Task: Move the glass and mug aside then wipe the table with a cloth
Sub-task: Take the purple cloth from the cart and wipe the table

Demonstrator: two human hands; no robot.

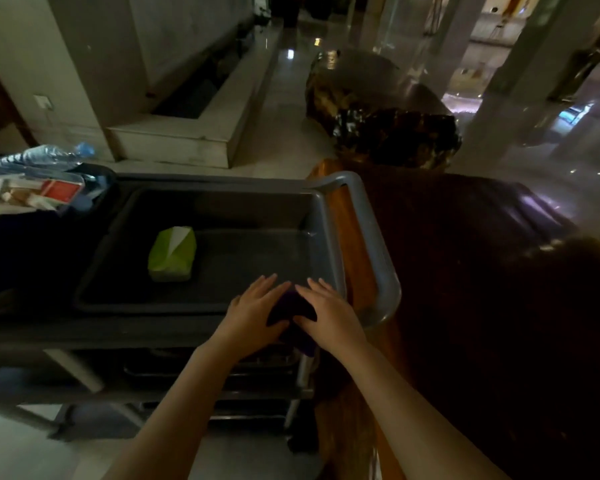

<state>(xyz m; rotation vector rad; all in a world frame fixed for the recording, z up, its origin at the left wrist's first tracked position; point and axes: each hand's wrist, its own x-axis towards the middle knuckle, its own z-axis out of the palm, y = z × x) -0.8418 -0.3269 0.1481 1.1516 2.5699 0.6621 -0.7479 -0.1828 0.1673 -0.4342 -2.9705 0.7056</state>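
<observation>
**Hands pressed flat on a purple cloth at the tray's near corner**

Hands meet over a dark purple cloth (291, 313) that lies on the near right corner of a grey tray (323, 216), which serves here as the landmark. The left hand (253, 313) lies palm down on the cloth's left part, fingers stretched forward and spread, gripping nothing. The right hand (326, 311) lies palm down on the cloth's right part in the same flat, open pose, its fingertips close to the tray's right rim. The two hands nearly touch at the fingertips, and the cloth shows between them as a dark wedge; a brighter purple fold of it hangs over the tray's near edge, just below the right wrist.

Inside the tray, left of the hands and well apart from them, sits a green folded packet (172, 254) with a white flap at its top. The tray rests on the top shelf of a service cart (118, 332); the cart's curved grey handle (374, 244) wraps round the tray's right side. Left of the tray, a clear plastic bottle (45, 154) lies on its side above a heap of wrappers and litter (39, 195).

Right of the tray, touching the cart handle, stands a dark polished wooden table (465, 271), its surface too dim to make out any detail. Neither glass nor mug can be told apart in the dim view.
</observation>
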